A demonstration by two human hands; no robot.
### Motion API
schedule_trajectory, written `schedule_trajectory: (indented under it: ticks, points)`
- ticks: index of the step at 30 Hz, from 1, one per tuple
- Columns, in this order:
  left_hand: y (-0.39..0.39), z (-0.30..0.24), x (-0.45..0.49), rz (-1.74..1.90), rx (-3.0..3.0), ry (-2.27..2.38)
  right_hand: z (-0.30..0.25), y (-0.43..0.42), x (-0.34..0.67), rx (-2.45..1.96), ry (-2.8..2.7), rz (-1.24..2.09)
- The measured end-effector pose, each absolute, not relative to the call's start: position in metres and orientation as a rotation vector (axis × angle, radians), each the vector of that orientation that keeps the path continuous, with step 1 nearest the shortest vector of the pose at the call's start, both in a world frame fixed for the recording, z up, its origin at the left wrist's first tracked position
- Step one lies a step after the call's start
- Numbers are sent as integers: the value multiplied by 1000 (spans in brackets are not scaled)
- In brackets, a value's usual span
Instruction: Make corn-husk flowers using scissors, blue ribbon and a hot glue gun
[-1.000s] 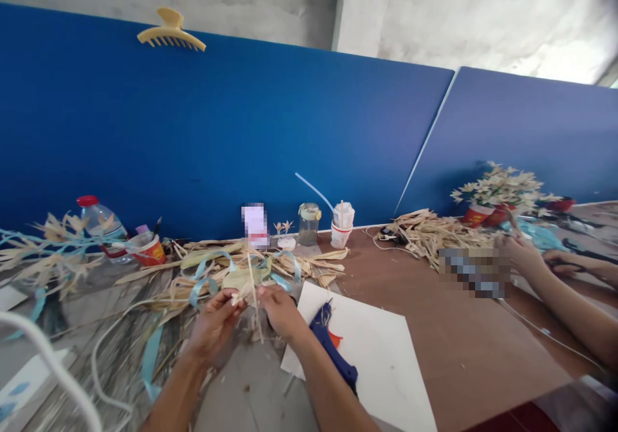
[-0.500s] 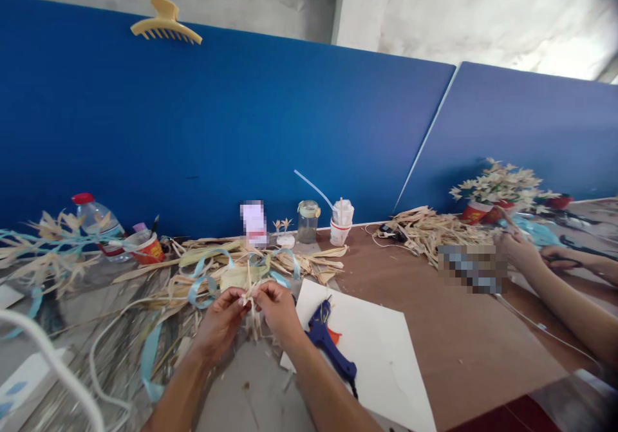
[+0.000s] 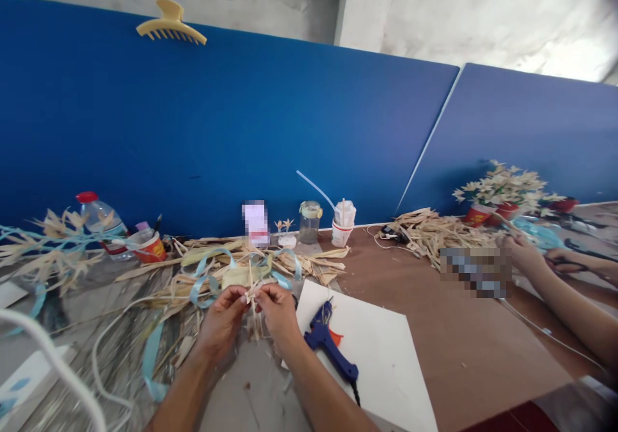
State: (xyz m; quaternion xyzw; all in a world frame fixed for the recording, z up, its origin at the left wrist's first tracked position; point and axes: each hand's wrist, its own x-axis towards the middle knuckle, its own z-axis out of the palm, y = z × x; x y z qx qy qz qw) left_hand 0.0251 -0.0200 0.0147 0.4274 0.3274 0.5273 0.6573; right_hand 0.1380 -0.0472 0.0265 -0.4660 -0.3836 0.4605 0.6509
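Between the fingertips of both hands is a small pale piece of dried husk, with thin strips pointing up and hanging down. My left hand pinches it from the left, thumb against fingers. From the other side, my right hand pinches the same piece. Just behind the hands lies a heap of dried husks with a light blue ribbon running through and beside it. A blue glue gun with an orange trigger rests on a white board, right of my right forearm.
A bottle with a red cap and a red cup stand at back left. A jar and a white cup line the blue partition. A white cable crosses the left. Another person's hands work at right.
Both hands stay pinched on the husk piece, with only slight finger movement. The view has shifted a little. At right, the other person's hand has moved slightly.
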Motion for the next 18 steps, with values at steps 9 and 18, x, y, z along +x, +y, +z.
schedule_trajectory:
  ticks: [9, 18]
  points:
    - [-16, 9, 23, 1284, 1132, 913, 23, -46, 136, -1040, -787, 1120]
    - [-15, 8, 21, 1271, 1352, 1045, 28, -49, 139, -1080, -807, 1061]
